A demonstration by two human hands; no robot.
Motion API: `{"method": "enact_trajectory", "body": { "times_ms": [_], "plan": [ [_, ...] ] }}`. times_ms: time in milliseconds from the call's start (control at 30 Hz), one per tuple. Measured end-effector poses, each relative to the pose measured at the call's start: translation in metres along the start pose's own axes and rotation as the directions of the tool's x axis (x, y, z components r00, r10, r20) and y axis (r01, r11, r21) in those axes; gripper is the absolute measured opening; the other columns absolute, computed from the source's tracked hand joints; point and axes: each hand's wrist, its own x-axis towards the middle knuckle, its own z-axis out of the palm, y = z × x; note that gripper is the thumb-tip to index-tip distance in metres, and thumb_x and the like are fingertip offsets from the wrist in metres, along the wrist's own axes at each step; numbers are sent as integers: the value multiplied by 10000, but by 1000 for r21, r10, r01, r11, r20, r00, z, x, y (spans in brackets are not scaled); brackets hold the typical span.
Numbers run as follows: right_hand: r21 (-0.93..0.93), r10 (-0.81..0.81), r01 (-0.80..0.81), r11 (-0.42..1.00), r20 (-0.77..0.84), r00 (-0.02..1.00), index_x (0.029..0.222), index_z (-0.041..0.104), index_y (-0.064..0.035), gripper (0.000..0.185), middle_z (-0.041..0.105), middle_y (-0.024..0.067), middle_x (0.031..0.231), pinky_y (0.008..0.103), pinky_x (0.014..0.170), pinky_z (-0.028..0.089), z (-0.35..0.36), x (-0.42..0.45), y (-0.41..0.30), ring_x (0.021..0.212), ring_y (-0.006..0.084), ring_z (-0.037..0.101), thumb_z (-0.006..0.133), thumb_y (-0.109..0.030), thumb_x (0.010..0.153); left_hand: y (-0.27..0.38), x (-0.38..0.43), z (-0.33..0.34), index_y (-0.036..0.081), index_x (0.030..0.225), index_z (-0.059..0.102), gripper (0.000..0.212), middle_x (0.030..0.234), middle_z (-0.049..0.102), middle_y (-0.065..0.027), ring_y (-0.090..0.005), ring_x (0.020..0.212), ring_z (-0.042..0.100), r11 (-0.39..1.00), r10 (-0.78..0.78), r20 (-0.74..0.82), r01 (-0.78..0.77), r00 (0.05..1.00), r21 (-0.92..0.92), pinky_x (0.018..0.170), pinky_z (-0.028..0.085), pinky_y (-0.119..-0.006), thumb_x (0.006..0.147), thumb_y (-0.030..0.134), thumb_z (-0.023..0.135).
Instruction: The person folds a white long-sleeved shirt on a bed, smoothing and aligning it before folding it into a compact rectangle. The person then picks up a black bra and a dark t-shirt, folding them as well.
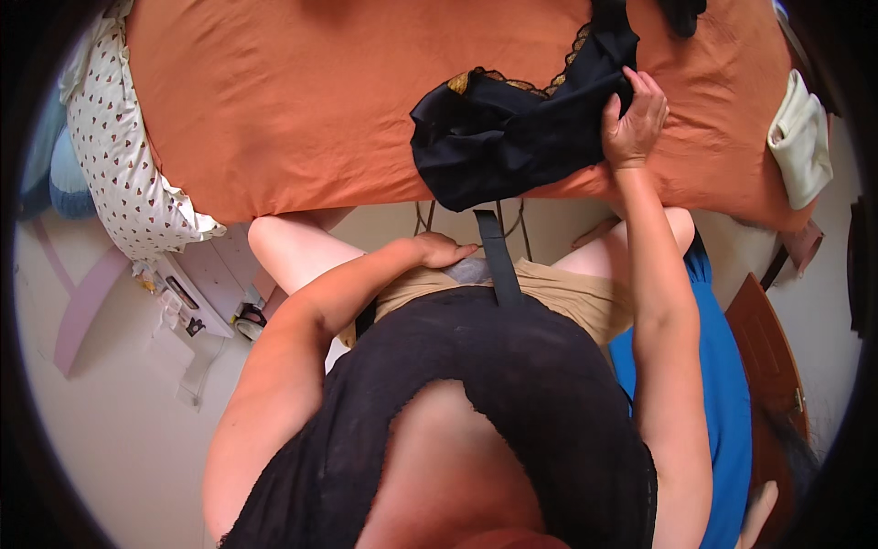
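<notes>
A black satin garment point(507, 147) with scalloped black and gold lace trim point(528, 86) lies across the near side of an orange-covered bed point(295, 117). My right hand point(638, 123) rests at the garment's right edge, its thumb and fingers apart and the fingertips touching the dark cloth. Down in my lap is my left hand point(442, 250), on tan shorts point(569, 295) beside a grey patch of cloth point(468, 271). Its thumb points right; the other fingers are mostly hidden. A flat black strap point(497, 254) hangs from my front between my legs.
A heart-print pillow point(113, 137) sits at the bed's left end, a folded cream cloth point(801, 141) at its right. Another dark item point(682, 14) is at the top. Blue fabric point(727, 370) hangs at my right, near a brown wooden panel point(765, 343). A white unit point(199, 288) stands left.
</notes>
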Motion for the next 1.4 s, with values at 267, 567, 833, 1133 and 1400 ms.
{"method": "enact_trajectory", "body": {
  "times_ms": [267,567,833,1133,1400],
  "plan": [
    [-95,-42,36,995,-58,997,1204,552,-173,380,551,96,1177,426,940,390,5,6,1,1094,299,513,559,-278,839,-34,2,45,28,1059,669,498,1155,615,-243,-396,1091,570,975,171,-227,-131,959,180,926,444,-461,927,348,312],
    [-132,-15,5,991,-71,997,1187,547,-175,355,547,90,1168,427,944,395,5,4,-1,1095,295,515,547,-278,847,-11,-25,40,99,1023,576,147,764,666,-126,-341,715,648,896,259,-954,-404,147,181,632,499,-449,892,166,586],
    [-108,-36,25,994,-106,994,1173,561,-171,320,571,82,1133,419,922,407,7,4,-4,1076,280,532,540,-261,867,35,-55,-50,46,1136,514,390,1036,576,-140,-260,867,615,918,3,-899,-355,-439,176,738,506,-324,832,195,706],
    [147,279,-271,951,-36,960,1132,594,-109,280,622,117,1081,438,885,462,-10,4,-24,1019,330,583,601,-201,867,14,-56,-106,67,964,630,210,783,674,-124,-325,750,645,834,-178,-919,-549,-352,49,677,494,-422,863,250,630],
    [594,268,-339,730,207,941,1163,607,-40,272,669,94,1046,307,814,501,-34,-22,-70,900,183,640,598,-83,894,-72,-119,-128,46,806,669,346,616,614,-44,-134,579,550,683,-316,-857,-725,-406,91,585,440,-321,919,367,612]
  ]
}}
